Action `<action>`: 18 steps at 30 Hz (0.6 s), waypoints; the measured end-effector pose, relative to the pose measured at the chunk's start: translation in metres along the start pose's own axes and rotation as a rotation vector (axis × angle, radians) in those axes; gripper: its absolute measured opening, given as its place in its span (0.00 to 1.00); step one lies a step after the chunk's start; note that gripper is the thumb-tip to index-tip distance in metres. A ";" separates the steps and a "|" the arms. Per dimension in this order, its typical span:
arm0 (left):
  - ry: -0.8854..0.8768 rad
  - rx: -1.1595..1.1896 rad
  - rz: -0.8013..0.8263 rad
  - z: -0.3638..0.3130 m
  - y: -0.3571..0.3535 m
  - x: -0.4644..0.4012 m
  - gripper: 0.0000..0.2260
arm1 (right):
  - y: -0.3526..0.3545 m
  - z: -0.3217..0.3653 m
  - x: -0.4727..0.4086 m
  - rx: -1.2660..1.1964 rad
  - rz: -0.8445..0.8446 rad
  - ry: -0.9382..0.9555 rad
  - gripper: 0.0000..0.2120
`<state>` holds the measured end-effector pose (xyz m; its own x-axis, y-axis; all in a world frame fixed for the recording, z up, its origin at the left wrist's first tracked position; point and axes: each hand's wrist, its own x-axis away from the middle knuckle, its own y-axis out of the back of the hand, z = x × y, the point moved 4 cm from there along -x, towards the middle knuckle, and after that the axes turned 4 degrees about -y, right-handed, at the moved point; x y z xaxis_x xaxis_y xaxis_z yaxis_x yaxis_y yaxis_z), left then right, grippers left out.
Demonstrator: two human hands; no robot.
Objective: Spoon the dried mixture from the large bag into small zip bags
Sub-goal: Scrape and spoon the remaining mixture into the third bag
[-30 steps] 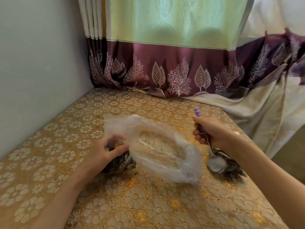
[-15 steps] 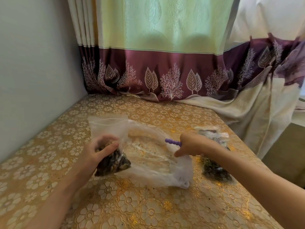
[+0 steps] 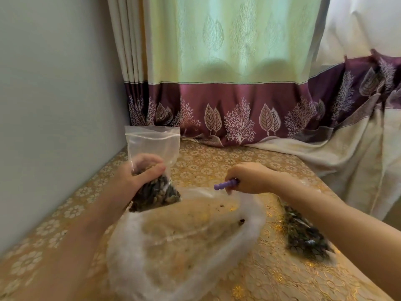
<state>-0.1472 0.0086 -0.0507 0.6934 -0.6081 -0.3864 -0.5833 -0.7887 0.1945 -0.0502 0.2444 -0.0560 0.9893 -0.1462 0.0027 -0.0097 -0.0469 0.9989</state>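
From my feed the biggest thing is the curtain (image 3: 227, 72) across the back, pale green above a purple band printed with white leaves and trees, its cream hem spilling onto the far right of the tabletop (image 3: 271, 268). A plain grey wall (image 3: 54, 105) closes off the left side. The tabletop carries a gold cloth with a floral pattern.

On it, nearest me, lies the large bag (image 3: 184, 242), clear crumpled plastic, mouth spread wide. I see only crumbs and a few dark bits inside it; the cloth shows through.

I have the left hand (image 3: 138, 177) raised over the large bag's far left edge, fingers and thumb curled round the middle of a small zip bag (image 3: 155, 192). That bag stands upright in the grip, its lower half packed with the dark dried mixture (image 3: 156, 195), its empty clear top rising above the fingers. Whether the zip is sealed I cannot tell.

The right hand (image 3: 249, 179) hangs over the large bag's far rim, closed round a purple spoon handle (image 3: 225, 184) that sticks out toward the left. The spoon's bowl is hidden by the hand.

To the right, partly behind my right forearm, a second small bag (image 3: 303, 240) filled with the same dark mix lies flat on the tabletop, just beside the large bag. It is somewhat blurred.
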 end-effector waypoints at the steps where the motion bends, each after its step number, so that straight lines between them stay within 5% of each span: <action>1: 0.013 -0.013 0.010 -0.001 0.000 -0.001 0.21 | 0.000 0.001 -0.002 -0.012 0.001 0.013 0.10; 11: 0.374 0.060 0.111 0.041 -0.025 0.032 0.16 | 0.000 0.023 -0.017 -0.380 -0.252 0.066 0.16; 18: 0.350 0.006 0.059 0.051 -0.019 0.043 0.16 | 0.021 -0.014 0.014 -1.441 -0.580 -0.312 0.14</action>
<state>-0.1287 0.0021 -0.1172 0.7611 -0.6473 -0.0419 -0.6281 -0.7516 0.2013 -0.0345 0.2552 -0.0340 0.7399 -0.6398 -0.2077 0.6633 0.7453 0.0670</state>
